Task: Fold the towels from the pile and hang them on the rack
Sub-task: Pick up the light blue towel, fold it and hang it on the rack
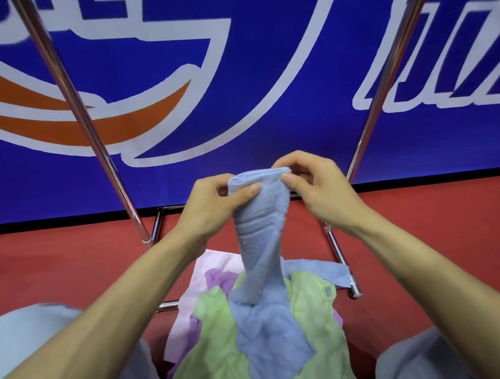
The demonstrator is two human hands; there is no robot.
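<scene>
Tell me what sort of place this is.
Probably a sports hall or event venue, not a home: a huge blue banner with white and orange lettering backs a red floor, and a metal rack stands on it.

Lit brightly and evenly from overhead, with only faint, soft shadows in the folds of the pile (216,336) and on the inner forearms (149,281). Thin white glare along the rack poles (88,122). Crisp at the centre on the towel (259,226), softer and slightly smeared across the banner (263,29), with wide-angle stretching toward the edges.
</scene>
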